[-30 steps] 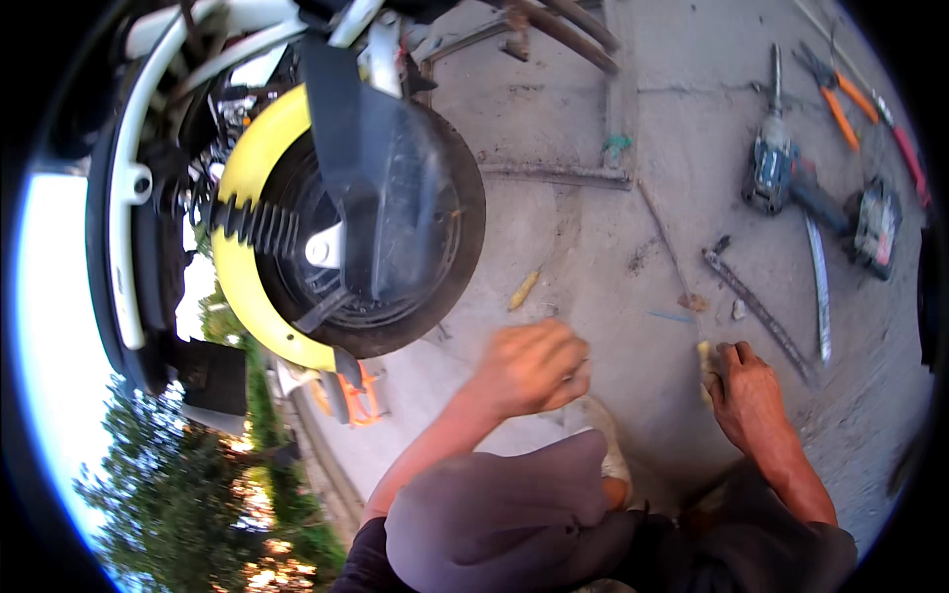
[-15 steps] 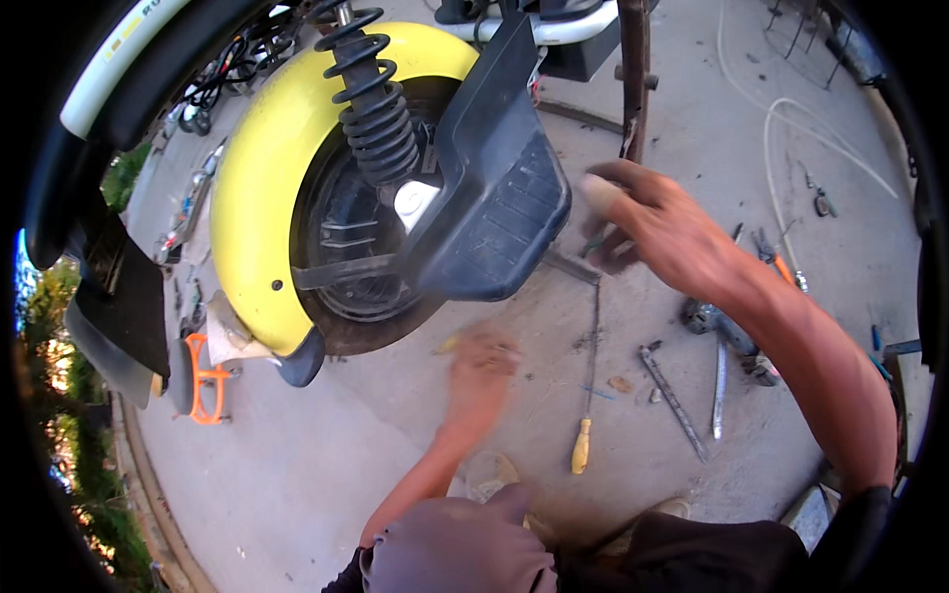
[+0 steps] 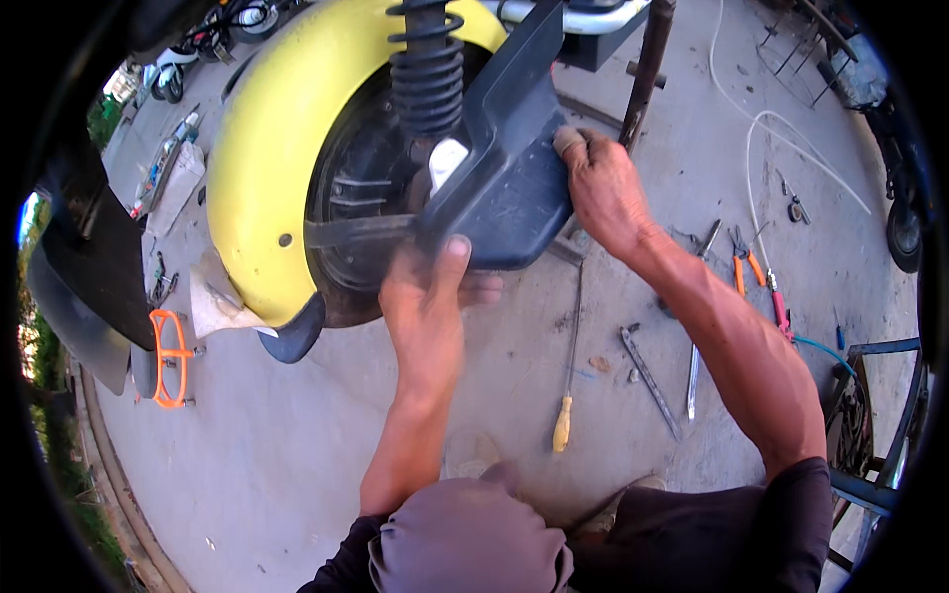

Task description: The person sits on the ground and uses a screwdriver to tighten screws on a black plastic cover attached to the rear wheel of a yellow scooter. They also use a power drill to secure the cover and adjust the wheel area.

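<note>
A black plastic panel [image 3: 524,212] with a ribbed lower part stands beside a wheel [image 3: 361,198] under a yellow fender [image 3: 252,168]. My right hand [image 3: 608,193] grips the panel's right edge, thumb on top and fingers curled round the rim. At the panel's lower left corner is my left hand [image 3: 420,316], slightly blurred. Its thumb points up against the panel's face, apart from the fingers, which stretch to the right just under the lower edge. A black coil spring [image 3: 427,74] rises above the wheel.
On the concrete lie a yellow-handled screwdriver [image 3: 562,425], a dark metal bar [image 3: 649,382], a shiny wrench-like tool [image 3: 692,381] and orange-handled pliers [image 3: 739,267]. A pale hose [image 3: 751,148] curves at the right. An orange frame [image 3: 170,358] stands at the left.
My right hand has closed on the panel's right edge. My left hand has risen from near the ground to the panel's lower corner. The view has shifted a little.
</note>
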Action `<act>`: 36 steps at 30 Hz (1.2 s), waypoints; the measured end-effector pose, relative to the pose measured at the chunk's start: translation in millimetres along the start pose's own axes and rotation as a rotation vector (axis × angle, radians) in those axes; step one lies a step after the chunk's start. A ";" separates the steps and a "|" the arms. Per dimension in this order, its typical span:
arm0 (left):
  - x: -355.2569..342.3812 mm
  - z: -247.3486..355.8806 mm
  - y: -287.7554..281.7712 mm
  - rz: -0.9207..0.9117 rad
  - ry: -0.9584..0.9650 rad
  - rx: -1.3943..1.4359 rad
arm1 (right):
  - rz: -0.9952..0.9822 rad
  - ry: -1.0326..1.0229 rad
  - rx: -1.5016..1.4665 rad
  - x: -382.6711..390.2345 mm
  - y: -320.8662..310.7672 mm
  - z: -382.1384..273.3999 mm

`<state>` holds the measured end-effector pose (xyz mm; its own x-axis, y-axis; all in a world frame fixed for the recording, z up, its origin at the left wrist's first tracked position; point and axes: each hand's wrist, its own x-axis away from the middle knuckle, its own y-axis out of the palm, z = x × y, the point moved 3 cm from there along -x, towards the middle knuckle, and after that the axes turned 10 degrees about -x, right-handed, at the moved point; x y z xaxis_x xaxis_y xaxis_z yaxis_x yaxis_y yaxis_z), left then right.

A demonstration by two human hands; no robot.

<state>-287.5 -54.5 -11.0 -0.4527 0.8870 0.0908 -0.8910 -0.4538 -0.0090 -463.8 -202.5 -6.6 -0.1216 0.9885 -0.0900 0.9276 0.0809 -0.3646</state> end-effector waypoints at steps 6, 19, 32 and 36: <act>13.6 -0.7 6.3 -0.058 -0.052 -0.016 | -0.103 -0.004 -0.250 -2.3 -10.9 11.8; 64.6 -9.3 52.5 -0.148 0.522 -0.515 | -0.229 0.204 -0.462 17.8 -47.5 78.6; 56.8 7.5 61.7 -0.110 1.011 -0.527 | -0.330 0.335 -1.057 13.7 -16.3 87.0; 55.5 6.8 64.3 -0.121 1.033 -0.447 | -0.558 0.316 -1.303 11.7 -15.3 97.7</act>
<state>-369.8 -35.0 0.3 0.0113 0.6622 -0.7492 -0.7687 -0.4734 -0.4300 -514.0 -204.7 -92.6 -0.6451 0.7627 0.0463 0.4638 0.3427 0.8170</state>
